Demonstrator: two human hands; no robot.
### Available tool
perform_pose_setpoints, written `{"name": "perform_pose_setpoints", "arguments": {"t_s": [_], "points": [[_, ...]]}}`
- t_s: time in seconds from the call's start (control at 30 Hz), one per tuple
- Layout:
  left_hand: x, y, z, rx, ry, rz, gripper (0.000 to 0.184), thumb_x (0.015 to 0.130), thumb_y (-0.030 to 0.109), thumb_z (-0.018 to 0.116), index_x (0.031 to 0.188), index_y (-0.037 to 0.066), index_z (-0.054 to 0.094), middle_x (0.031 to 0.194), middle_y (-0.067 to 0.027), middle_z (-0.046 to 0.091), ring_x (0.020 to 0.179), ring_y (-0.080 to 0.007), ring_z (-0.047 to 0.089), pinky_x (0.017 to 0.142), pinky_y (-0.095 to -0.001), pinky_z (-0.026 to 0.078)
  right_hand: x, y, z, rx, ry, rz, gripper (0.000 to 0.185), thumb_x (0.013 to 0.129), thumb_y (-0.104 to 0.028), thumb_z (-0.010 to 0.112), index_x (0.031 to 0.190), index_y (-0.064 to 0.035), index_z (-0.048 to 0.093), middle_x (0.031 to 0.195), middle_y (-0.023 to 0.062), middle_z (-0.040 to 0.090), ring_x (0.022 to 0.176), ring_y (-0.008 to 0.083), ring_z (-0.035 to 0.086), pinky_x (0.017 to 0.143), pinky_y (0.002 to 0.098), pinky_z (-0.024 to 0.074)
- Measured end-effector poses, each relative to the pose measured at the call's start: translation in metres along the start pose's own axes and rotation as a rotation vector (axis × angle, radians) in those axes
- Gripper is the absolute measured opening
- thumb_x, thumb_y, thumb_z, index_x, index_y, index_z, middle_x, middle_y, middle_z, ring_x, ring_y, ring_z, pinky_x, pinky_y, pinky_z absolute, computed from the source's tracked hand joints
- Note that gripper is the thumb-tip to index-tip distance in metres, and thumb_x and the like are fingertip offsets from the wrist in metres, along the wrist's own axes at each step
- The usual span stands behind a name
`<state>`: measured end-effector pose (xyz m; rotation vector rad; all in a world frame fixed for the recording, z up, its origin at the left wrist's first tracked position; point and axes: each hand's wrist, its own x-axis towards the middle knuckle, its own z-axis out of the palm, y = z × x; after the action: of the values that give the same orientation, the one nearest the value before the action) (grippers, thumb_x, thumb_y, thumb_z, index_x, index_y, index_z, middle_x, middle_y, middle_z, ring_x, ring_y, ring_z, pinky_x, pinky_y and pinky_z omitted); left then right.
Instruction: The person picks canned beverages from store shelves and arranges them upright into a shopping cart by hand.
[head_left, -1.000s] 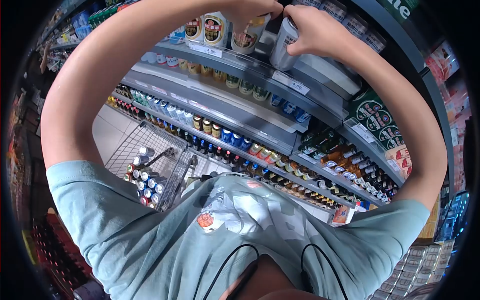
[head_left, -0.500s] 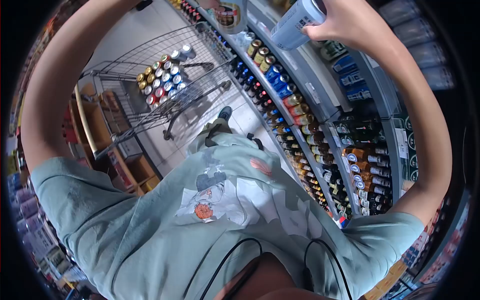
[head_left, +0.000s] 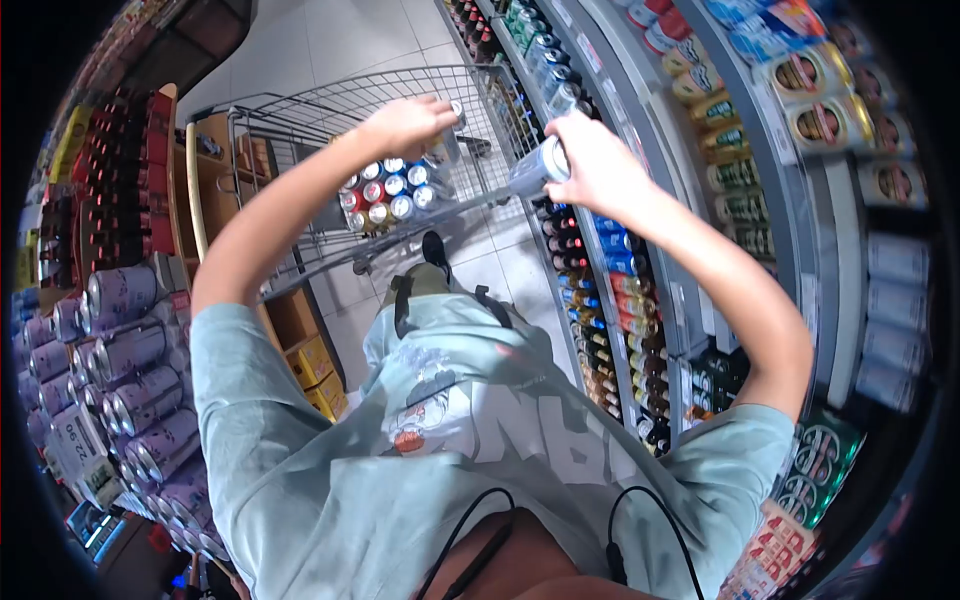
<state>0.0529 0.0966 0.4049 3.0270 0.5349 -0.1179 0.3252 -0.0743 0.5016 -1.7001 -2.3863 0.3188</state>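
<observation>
My left hand (head_left: 408,126) is over the wire shopping cart (head_left: 350,243), its fingers curled round a drink can (head_left: 446,146) that they partly cover. Below it, several cans (head_left: 385,190) with silver, red, blue and gold tops stand packed together in the basket. My right hand (head_left: 598,168) grips a pale blue-grey can (head_left: 538,168), tilted, by its end near the cart's right rim. The bottle shelves lie just beyond that hand.
Shelves of bottles (head_left: 575,290) and packed cans (head_left: 815,100) line the right side. Stacked purple cans (head_left: 140,350) and a wooden rack (head_left: 290,325) with yellow boxes (head_left: 318,375) stand on the left. Tiled floor (head_left: 490,270) shows beneath the cart.
Both hands have come down and left from the shelf with their cans, the left over the basket, the right to the cart's rim. My view has turned, showing more of the left-hand stacks.
</observation>
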Motion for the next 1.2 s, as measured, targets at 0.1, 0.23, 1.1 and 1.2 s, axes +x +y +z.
{"name": "perform_pose_setpoints", "arguments": {"t_s": [0.1,0.23,1.1,1.2], "points": [[0.014,-0.037,0.071,-0.108,0.032,-0.045,0.055,0.070,0.009,0.076,0.121,0.013,0.056,0.121,-0.0055,0.056,0.117,-0.0291,0.057,0.082,-0.0419,0.061,0.050,0.031,0.066,0.137,0.007,0.074,0.063,0.066,-0.020,0.084,0.120,-0.0036,0.056,0.114,0.0163,0.057,0.110,0.0372,0.057,0.096,0.0439,0.0481],[0.034,-0.079,0.169,-0.179,0.088,-0.136,0.051,0.077,0.009,0.072,0.125,0.017,0.057,0.124,-0.0053,0.055,0.117,-0.0271,0.056,0.078,-0.0397,0.061,0.101,0.085,0.187,0.221,0.143,0.135,0.062,0.064,-0.010,0.084,0.120,-0.0048,0.058,0.117,0.0158,0.056,0.106,0.0393,0.055,0.095,0.0440,0.0481],[0.107,-0.142,0.396,-0.317,0.449,-0.415,0.032,0.079,0.009,0.063,0.110,0.008,0.062,0.124,-0.0071,0.062,0.119,-0.0260,0.059,0.099,-0.0385,0.051,0.257,0.155,0.506,0.477,0.392,0.454,0.068,0.064,0.007,0.081,0.124,-0.0059,0.051,0.130,0.0155,0.057,0.123,0.0392,0.050,0.104,0.0470,0.0448],[0.106,-0.141,0.397,-0.333,0.438,-0.421,0.031,0.079,0.009,0.063,0.111,0.008,0.062,0.125,-0.0076,0.061,0.119,-0.0265,0.058,0.100,-0.0396,0.050,0.256,0.156,0.512,0.483,0.421,0.444,0.068,0.064,0.007,0.080,0.124,-0.0062,0.051,0.130,0.0160,0.058,0.123,0.0393,0.051,0.103,0.0470,0.0456]]}}
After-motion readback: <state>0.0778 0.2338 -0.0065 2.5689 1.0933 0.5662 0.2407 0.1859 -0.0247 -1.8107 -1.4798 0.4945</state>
